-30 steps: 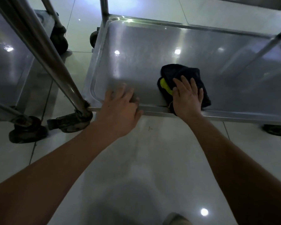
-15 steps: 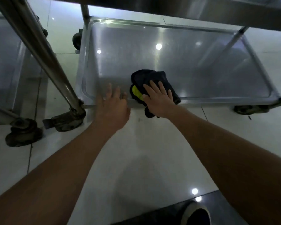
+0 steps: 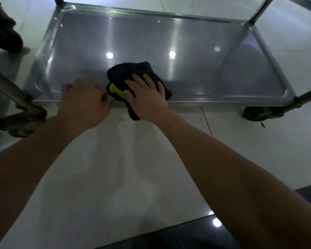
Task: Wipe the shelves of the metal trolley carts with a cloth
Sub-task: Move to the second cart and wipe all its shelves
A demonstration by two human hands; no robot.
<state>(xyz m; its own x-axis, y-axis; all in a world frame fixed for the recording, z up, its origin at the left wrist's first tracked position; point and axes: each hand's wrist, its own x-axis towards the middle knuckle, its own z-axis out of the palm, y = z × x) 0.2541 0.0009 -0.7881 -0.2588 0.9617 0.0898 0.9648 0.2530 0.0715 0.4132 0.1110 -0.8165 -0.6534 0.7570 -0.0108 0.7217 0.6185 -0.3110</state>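
While our right hand (image 3: 147, 97) lies flat with fingers spread on the dark, nubbly cloth (image 3: 133, 74), its yellow patch showing, the cloth sits at the near rim of the brushed-metal bottom shelf (image 3: 196, 42), one corner drooping over the edge. Our left hand (image 3: 84, 103) seems curled over that rim just beside it, though blur hides the fingers. Round steel posts (image 3: 257, 11) rise from glossy floor tiles (image 3: 133, 177).
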